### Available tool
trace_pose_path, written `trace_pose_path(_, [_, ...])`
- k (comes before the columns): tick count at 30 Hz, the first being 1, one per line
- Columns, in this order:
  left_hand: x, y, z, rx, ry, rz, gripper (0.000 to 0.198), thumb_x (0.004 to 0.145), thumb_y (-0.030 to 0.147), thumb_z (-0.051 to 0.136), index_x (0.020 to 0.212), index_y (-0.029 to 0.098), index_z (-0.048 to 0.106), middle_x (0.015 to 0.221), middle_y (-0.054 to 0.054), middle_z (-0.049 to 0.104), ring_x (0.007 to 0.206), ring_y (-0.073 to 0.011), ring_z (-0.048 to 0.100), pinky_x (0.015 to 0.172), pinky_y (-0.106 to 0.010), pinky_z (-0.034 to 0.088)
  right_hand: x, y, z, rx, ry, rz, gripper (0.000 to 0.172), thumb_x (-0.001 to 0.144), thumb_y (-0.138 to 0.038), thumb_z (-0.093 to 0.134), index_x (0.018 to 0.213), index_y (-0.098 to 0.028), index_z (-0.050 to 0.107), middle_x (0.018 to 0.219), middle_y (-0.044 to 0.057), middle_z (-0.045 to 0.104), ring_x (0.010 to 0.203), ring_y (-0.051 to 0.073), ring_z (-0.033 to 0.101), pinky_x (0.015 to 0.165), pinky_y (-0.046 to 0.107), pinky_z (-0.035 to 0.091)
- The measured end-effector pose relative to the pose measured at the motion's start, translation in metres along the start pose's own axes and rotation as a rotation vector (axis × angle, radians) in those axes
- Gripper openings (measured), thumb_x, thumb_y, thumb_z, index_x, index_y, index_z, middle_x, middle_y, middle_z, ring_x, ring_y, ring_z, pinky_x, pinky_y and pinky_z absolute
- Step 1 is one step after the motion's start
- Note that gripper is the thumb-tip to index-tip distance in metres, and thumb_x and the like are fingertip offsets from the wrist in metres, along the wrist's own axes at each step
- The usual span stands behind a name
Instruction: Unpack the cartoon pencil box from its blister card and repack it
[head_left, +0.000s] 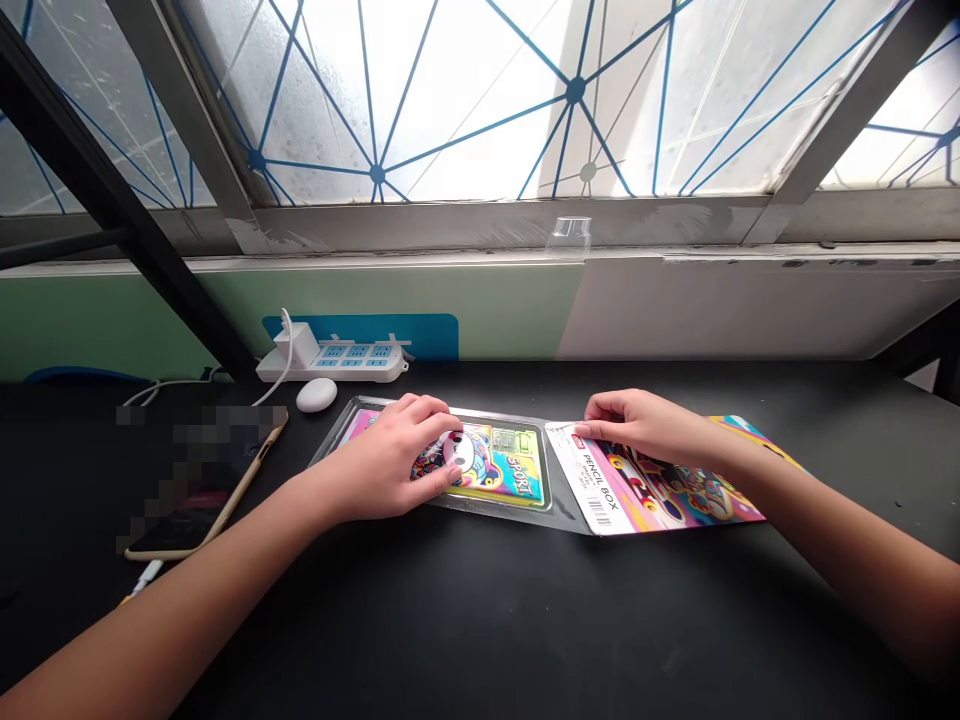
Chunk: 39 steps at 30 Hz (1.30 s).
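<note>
My left hand [394,455] lies over a colourful pencil box [517,465] printed with a cartoon face and the word SPORT. Its thumb and fingers are apart, their tips resting on the box's top face. The box sits in a clear plastic blister tray [555,500]. To the right of the tray a printed backing card [630,500], marked PENCIL BOX, lies on the table. My right hand [634,425] is closed at the card's upper left edge, its thumb and fingers pinching it. The right forearm covers part of the card, and the left hand hides the box's left part.
At the left lies a phone [195,520], partly blurred out, with a cable plugged in. A white rounded case [316,395] sits near a white power strip [360,365] by the wall. A black slanted bar [135,220] crosses the upper left; windows stand behind the black table [525,620].
</note>
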<state>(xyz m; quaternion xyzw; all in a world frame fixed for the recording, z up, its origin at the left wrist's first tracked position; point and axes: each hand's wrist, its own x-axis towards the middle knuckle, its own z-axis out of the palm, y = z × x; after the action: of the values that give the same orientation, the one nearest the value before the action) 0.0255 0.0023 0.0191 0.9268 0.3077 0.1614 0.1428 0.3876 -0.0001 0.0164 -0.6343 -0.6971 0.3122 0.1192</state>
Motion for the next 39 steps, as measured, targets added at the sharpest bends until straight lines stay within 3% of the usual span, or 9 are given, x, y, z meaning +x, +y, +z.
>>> trace_pose_path(9, [-0.002,0.011,0.004,-0.051,-0.031,-0.068,0.035,0.098,0.042,0.061,0.13,0.025,0.058,0.133,-0.011,0.057,0.124,-0.0312,0.049,0.105,-0.047,0.047,-0.006,-0.013,0.013,0.033,0.048,0.065,0.05,0.08,-0.074,0.066,0.077,-0.024,0.059,0.067,-0.001,0.063,0.052,0.014,0.051,0.045,0.027,0.035])
trace_pose_path(16, [-0.002,0.017,0.007,-0.059,-0.008,-0.064,0.035,0.098,0.04,0.062,0.129,0.025,0.059,0.134,-0.012,0.058,0.125,-0.0321,0.051,0.105,-0.049,0.047,-0.006,-0.014,0.018,0.01,0.054,0.034,0.048,0.081,-0.072,0.066,0.078,-0.024,0.061,0.07,-0.001,0.063,0.056,0.014,0.05,0.046,0.026,0.035])
trace_pose_path(20, [-0.002,0.016,0.008,-0.043,-0.01,-0.053,0.036,0.098,0.041,0.061,0.131,0.025,0.059,0.135,-0.012,0.058,0.126,-0.032,0.051,0.105,-0.048,0.047,-0.004,-0.012,0.015,0.065,-0.004,0.07,0.05,0.079,-0.074,0.067,0.078,-0.025,0.058,0.067,-0.003,0.059,0.051,0.013,0.045,0.043,0.026,0.032])
trace_pose_path(27, [-0.001,0.016,0.008,-0.011,-0.03,-0.018,0.039,0.099,0.041,0.059,0.135,0.025,0.057,0.137,-0.013,0.057,0.128,-0.0323,0.048,0.108,-0.049,0.045,-0.004,-0.004,-0.002,-0.046,0.014,-0.03,0.054,0.078,-0.077,0.066,0.074,-0.024,0.057,0.067,-0.003,0.056,0.056,0.013,0.045,0.047,0.026,0.033])
trace_pose_path(39, [-0.001,0.011,0.004,-0.028,-0.06,-0.009,0.041,0.099,0.042,0.061,0.136,0.026,0.057,0.138,-0.012,0.055,0.129,-0.0318,0.047,0.108,-0.05,0.044,-0.004,0.0,-0.008,-0.216,0.102,-0.065,0.047,0.085,-0.071,0.06,0.075,-0.026,0.059,0.072,0.0,0.066,0.066,0.019,0.056,0.055,0.029,0.038])
